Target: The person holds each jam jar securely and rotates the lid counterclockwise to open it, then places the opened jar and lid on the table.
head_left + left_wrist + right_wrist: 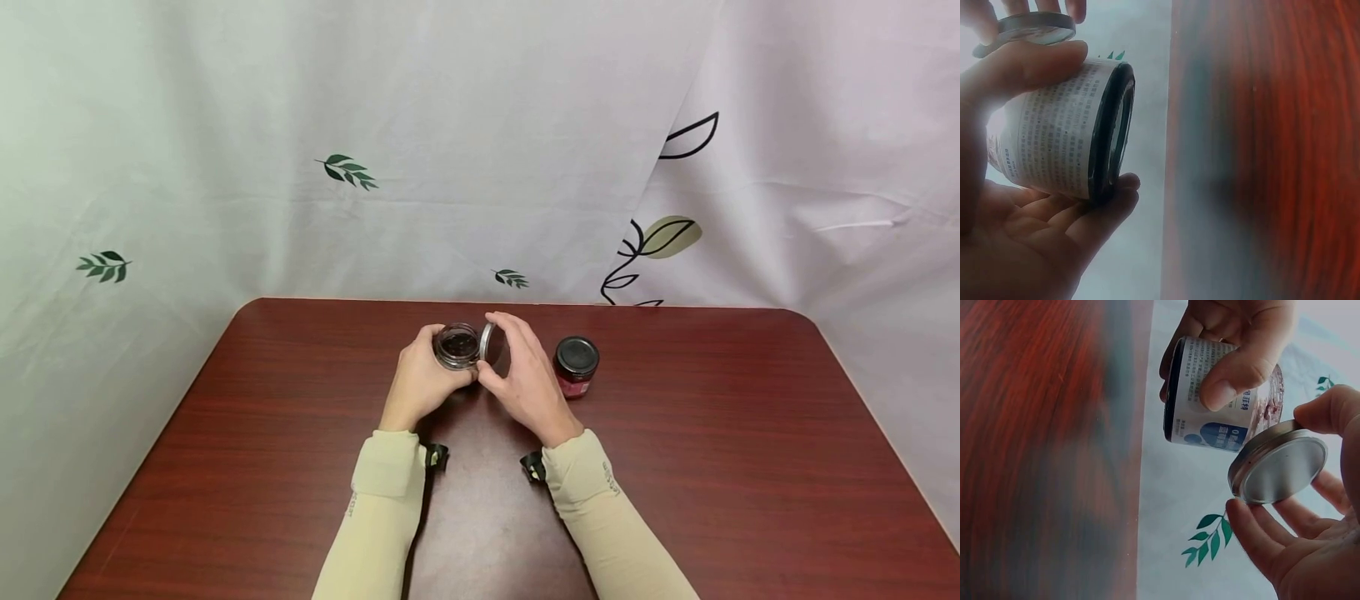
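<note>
My left hand (425,377) grips a glass jar (458,345) with dark contents and an open mouth. In the left wrist view the jar (1060,128) shows a white label with printed text and a dark base, held off the table. My right hand (527,379) pinches the rim of a round silvery metal lid (1282,465) between thumb and fingers. The lid stands on edge just beside the jar's mouth, its inner face turned toward my right palm. Right of my right hand stands a second jar (577,365) with a black lid and a reddish label.
Both hands are over a dark red-brown wooden table (712,450) with rounded far corners. Behind it hangs a pale curtain (465,108) with leaf prints. Dark straps (533,467) sit at the wrists.
</note>
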`<state>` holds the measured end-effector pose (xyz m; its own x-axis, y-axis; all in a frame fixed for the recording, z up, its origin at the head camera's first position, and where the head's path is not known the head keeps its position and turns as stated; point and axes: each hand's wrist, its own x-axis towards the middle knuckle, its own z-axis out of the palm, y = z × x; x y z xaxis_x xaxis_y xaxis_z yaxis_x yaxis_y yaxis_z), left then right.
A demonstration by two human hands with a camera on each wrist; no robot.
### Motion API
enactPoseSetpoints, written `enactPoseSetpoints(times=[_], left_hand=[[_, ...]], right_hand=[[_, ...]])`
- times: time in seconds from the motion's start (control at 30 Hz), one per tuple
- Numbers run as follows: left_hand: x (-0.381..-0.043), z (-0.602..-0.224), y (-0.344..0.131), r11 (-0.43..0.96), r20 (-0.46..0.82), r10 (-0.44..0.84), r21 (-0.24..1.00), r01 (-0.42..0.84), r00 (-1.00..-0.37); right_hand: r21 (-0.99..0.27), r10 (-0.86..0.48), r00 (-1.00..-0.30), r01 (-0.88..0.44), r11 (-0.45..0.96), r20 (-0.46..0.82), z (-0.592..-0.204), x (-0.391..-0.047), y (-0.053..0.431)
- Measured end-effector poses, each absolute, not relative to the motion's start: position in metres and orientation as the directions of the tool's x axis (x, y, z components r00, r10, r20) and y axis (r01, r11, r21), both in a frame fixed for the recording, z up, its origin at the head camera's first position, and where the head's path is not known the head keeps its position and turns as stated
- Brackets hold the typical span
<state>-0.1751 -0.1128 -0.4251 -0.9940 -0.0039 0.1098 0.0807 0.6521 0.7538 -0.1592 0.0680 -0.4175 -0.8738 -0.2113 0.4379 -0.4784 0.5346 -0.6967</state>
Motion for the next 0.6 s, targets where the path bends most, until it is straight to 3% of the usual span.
enactPoseSetpoints(times=[0.6], left_hand=[[-0.1749,-0.4235,-0.1161,0.674,0.100,-0.019,0.736,0.061,-0.995]], right_hand=[[-0.763,-0.185,-0.928,-0.371,0.530,0.323,-0.4206,-0.1581,0.0667]])
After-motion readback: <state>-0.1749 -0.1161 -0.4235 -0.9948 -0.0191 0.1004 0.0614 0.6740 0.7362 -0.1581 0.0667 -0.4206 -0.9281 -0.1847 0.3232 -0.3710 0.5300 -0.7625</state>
